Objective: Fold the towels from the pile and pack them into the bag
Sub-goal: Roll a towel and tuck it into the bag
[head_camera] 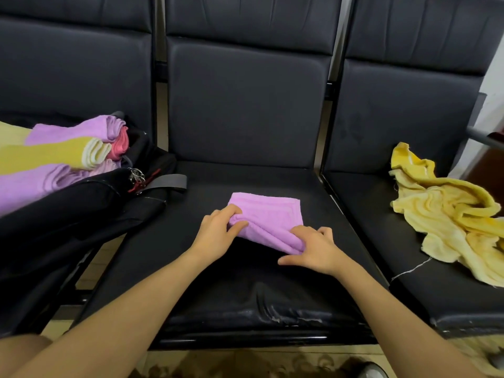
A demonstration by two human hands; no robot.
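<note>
Now both hands pinch the folded lilac terry towel (270, 216) on the middle black leather seat (245, 282): left hand (218, 233) at its near-left corner, right hand (313, 249) at the near-right fold (thumb spread). Folded towels (68, 151) fill the black fabric bag (81, 214) to the left; a crumpled yellow towel (447, 214) lies to the right.

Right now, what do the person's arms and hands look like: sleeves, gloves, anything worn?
Both arms are bare right up to the bottom frame edge, with no sleeves showing. The left hand and right hand wear no gloves; no rings, watch or wristband are visible.
</note>
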